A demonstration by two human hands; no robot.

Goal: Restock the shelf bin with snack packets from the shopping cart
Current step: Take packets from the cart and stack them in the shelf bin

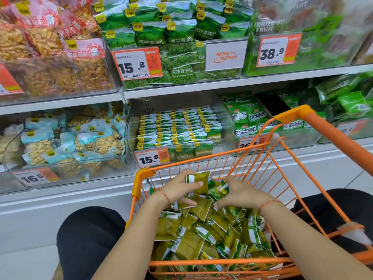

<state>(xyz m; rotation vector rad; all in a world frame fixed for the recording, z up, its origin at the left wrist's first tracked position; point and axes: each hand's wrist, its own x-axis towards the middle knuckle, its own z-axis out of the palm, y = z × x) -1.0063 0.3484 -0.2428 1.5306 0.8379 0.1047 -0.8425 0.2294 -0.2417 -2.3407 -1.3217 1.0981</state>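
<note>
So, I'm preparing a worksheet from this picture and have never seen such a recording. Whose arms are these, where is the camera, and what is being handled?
There is no machine here: a person wears one wide-angle camera on the head, looking forward and down, so you see their own two bare arms. They sit facing shop shelves with an orange shopping cart before them, filled with loose green snack packets. The left hand holds a small stack of packets, fingers curled round it. The right hand reaches into the pile, touching packets; whether it grips one cannot be told. Straight ahead on the lower shelf stands a clear shelf bin with the same kind of packets in neat rows, above a 15.8 price tag. Neighbouring bins hold other snacks.
</note>
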